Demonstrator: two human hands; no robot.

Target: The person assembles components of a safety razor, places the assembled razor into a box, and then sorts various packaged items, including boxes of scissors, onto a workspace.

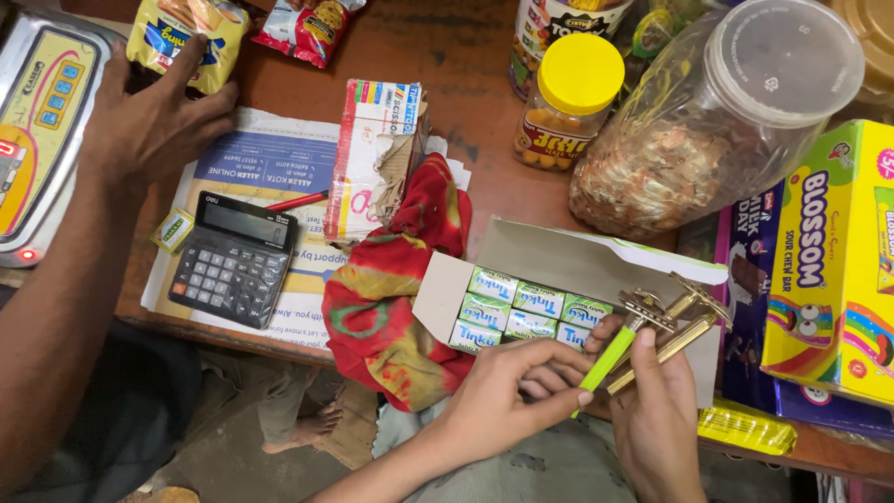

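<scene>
L hand [507, 396] pinches green-handled razor [610, 354]; R hand [656, 410] grips brass razors [684, 326], both hands clamped shut

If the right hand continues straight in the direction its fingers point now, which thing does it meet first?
The right hand points up and away, holding metal safety razors. Probably it would first meet the open flap of the white carton, then the big clear jar; depth is unclear.
</scene>
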